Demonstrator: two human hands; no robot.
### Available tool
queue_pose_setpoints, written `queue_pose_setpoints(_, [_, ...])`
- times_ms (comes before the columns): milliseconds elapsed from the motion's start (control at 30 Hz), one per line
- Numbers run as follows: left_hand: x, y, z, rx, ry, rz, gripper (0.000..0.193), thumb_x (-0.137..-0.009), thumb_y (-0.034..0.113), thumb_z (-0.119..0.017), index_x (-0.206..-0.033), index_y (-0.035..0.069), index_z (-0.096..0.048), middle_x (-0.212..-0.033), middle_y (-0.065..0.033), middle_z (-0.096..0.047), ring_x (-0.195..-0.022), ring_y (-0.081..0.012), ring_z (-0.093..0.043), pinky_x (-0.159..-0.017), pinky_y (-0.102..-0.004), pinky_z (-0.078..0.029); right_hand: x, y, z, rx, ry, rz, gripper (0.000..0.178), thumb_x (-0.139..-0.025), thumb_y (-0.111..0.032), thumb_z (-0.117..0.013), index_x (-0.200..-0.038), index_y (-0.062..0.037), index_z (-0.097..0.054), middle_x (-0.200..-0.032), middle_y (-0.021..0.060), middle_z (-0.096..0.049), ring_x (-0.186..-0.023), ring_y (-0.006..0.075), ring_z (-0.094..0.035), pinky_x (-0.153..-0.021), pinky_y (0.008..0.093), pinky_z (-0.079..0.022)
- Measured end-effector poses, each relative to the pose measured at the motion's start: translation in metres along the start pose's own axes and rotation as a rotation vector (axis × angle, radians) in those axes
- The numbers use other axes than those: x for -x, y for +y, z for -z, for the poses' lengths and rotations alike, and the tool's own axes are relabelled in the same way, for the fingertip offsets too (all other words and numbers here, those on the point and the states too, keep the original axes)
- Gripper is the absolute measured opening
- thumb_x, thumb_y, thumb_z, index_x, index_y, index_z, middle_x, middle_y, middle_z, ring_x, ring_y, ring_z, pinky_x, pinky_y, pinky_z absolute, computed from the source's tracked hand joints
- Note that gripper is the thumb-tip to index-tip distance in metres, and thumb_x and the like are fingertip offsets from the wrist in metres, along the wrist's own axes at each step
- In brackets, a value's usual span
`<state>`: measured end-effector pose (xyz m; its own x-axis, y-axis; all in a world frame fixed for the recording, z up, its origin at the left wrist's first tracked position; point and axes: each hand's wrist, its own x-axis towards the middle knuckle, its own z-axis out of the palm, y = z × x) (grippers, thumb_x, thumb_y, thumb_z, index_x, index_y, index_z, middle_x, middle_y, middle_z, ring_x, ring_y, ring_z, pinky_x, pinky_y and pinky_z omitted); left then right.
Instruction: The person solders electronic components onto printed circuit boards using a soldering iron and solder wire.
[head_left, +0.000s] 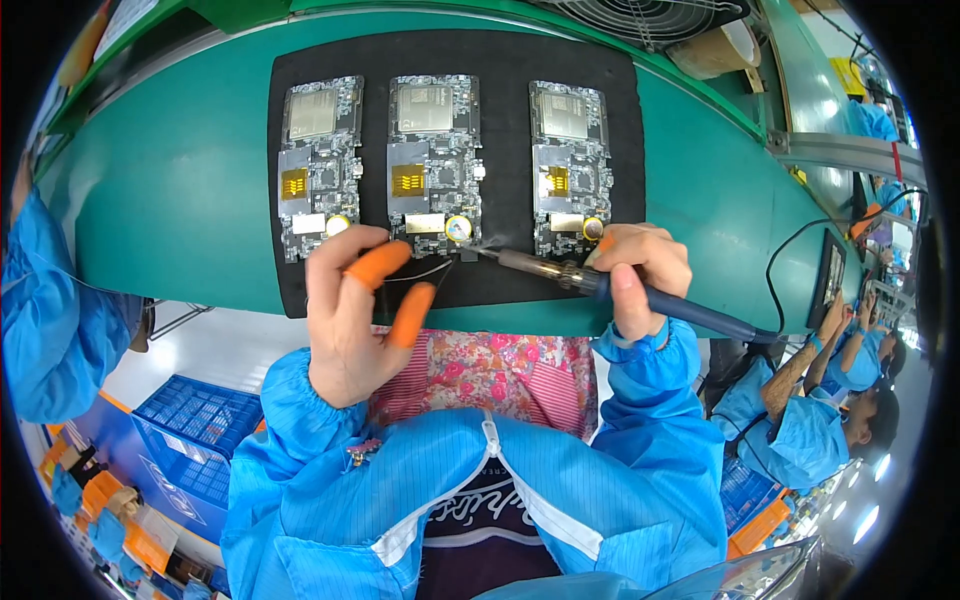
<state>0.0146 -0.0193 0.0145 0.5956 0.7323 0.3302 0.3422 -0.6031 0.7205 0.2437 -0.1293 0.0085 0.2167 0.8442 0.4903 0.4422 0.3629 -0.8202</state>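
Note:
My right hand (pixel 645 270) grips a soldering iron (pixel 650 297) with a dark blue handle. The iron's tip points left, close to the lower edge of the middle circuit board (pixel 436 160), near its round coin cell (pixel 458 229). Faint smoke rises beside the tip. Orange finger cots cover the thumb and index finger of my left hand (pixel 355 310). Between these two fingers is a gap, and a thin solder wire (pixel 428 271) runs from the hand toward the same board edge. The exact hold on the wire is partly hidden.
Two similar boards lie on the black mat (pixel 505 200): a left board (pixel 320 165) and a right board (pixel 570 165). Beneath is a green table (pixel 180 200). The iron's cord (pixel 775 255) loops at the right. Blue crates (pixel 200 420) stand lower left; co-workers sit on both sides.

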Motion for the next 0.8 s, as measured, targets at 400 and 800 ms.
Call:
queue_pose_setpoints(400, [-0.014,0.020,-0.025,0.101,0.133,-0.196,0.030,-0.066,-0.008,-0.073,-0.092,-0.002,-0.061,-0.099,-0.0124,-0.052,-0.085,-0.0239,-0.056,-0.067,-0.0274,-0.048,0.027,0.009,0.055,-0.111,0.338,-0.131,0.026,-0.082,-0.020,-0.052,-0.069,0.0031,-0.050,-0.056,0.0096,-0.049,-0.048,0.0126,-0.041,-0.046,0.0267,-0.031])
queue_pose_setpoints(800, [-0.016,0.030,-0.069,0.063,-0.106,-0.313,0.021,-0.062,-0.002,-0.074,-0.078,-0.001,-0.061,-0.086,-0.0083,-0.057,-0.072,-0.0232,-0.056,-0.058,-0.0318,-0.045,0.043,0.005,0.071,-0.002,0.243,-0.149,0.015,-0.076,-0.010,-0.051,-0.067,0.0024,-0.052,-0.054,0.0099,-0.052,-0.044,0.0144,-0.044,-0.042,0.0271,-0.032])
